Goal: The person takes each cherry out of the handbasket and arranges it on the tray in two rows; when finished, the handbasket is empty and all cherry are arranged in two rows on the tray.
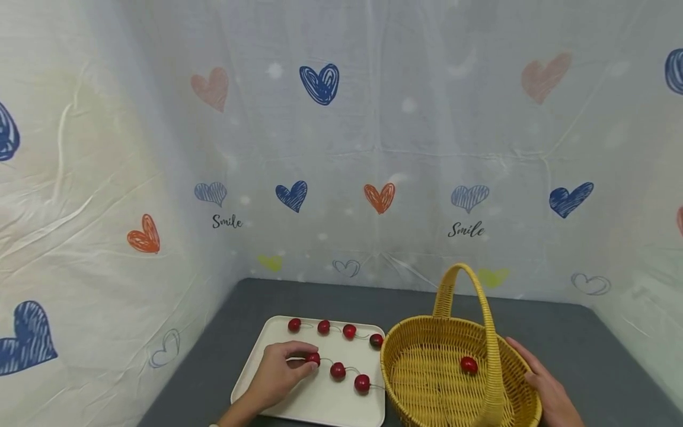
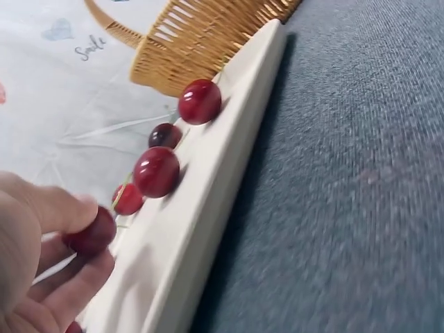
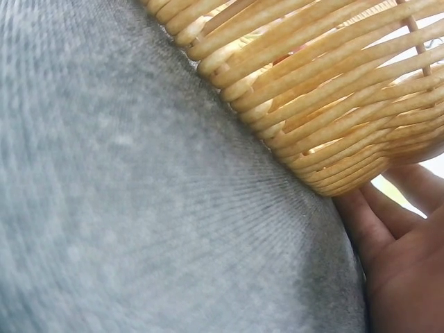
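My left hand (image 1: 280,370) pinches a cherry (image 2: 94,232) between thumb and fingers over the white tray (image 1: 299,406). Further red cherries with thin stems lie on the tray in two rows, among them one cherry (image 1: 338,371) just right of the held one. To the tray's right stands a yellow woven basket (image 1: 416,379) with a tall arched handle; a single cherry (image 1: 469,365) is inside it. Against the basket's right outer side rests my right hand (image 1: 555,388), its fingers extended along the wall. In the right wrist view the weave partly hides those fingers.
A dark grey cloth-like surface (image 1: 203,379) lies under the tray and basket. White sheeting (image 1: 341,237) printed with hearts and "Smile" closes off the back and sides. The basket's left rim overlaps the tray's right edge in the head view.
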Available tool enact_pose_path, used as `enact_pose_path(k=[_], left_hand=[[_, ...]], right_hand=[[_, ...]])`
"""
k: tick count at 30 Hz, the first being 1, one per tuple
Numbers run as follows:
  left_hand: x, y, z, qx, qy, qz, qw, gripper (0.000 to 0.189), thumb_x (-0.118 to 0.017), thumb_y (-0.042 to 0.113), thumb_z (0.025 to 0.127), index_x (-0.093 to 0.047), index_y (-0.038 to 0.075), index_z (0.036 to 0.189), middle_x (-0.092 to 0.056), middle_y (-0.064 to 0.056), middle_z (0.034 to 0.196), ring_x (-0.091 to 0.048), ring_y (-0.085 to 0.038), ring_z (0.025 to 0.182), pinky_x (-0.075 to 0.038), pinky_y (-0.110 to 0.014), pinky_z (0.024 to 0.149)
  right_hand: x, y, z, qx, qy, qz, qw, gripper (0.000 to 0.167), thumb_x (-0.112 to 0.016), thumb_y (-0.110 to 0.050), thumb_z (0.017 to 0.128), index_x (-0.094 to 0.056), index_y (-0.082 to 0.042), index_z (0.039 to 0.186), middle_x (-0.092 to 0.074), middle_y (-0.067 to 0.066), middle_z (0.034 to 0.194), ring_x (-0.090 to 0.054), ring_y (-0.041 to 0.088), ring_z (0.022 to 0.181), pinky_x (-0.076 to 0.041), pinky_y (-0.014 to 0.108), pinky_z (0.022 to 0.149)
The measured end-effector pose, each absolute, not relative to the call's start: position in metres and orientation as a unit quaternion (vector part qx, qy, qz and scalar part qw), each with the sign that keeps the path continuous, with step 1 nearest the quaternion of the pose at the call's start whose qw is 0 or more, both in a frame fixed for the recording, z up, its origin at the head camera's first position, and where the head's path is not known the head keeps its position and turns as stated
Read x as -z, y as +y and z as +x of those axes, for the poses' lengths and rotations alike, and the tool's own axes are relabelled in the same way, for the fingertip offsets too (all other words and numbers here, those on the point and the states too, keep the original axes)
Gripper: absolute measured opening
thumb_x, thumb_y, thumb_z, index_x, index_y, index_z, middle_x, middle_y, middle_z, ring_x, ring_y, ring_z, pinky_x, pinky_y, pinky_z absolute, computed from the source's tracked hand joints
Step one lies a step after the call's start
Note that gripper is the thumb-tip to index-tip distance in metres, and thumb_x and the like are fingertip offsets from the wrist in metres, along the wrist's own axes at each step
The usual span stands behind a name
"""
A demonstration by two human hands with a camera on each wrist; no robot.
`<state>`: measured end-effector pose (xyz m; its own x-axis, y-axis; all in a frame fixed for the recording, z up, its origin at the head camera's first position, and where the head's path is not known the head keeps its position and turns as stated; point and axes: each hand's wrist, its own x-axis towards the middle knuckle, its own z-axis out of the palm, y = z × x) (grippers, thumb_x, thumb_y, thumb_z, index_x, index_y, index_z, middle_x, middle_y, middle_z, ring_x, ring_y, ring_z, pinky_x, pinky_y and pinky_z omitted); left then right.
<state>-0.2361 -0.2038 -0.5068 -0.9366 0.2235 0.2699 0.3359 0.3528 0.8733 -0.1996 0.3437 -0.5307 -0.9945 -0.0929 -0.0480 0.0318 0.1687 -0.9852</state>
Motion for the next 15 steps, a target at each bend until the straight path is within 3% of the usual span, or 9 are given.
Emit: enact_pose_path(k=[7,10,15], left_hand=[[0.5145,-0.1934,-0.2384,0.436,-0.875,-0.172,0.121,0.023,-0.091,0.0,0.084,-0.085,0.007,0.105,-0.082,0.005,0.094,-0.073,-0.001,0.09,-0.064,-0.024,0.083],[0.5155,-0.193,-0.2383,0.398,-0.893,-0.167,0.129,0.023,-0.093,0.004,0.084,-0.085,0.011,0.104,-0.081,0.011,0.095,-0.072,-0.001,0.094,-0.063,-0.027,0.088],[0.5146,-0.195,-0.2385,0.388,-0.899,-0.164,0.121,0.025,-0.093,0.007,0.084,-0.086,0.012,0.108,-0.083,0.01,0.099,-0.073,-0.003,0.099,-0.064,-0.029,0.092]], right_hand=[[0.5289,0.3444,-0.1979,0.653,0.753,-0.029,0.074,0.059,-0.023,-0.027,0.122,-0.005,-0.021,0.179,-0.043,-0.045,0.13,-0.074,0.007,0.11,-0.068,0.047,0.081],[0.5289,0.3437,-0.1978,0.649,0.757,-0.031,0.068,0.059,-0.023,-0.026,0.122,-0.007,-0.02,0.178,-0.043,-0.046,0.132,-0.072,0.001,0.111,-0.068,0.045,0.082],[0.5305,0.3426,-0.1976,0.641,0.766,-0.043,0.04,0.058,-0.025,-0.028,0.122,-0.011,-0.017,0.178,-0.041,-0.047,0.137,-0.065,-0.011,0.114,-0.067,0.041,0.083]])
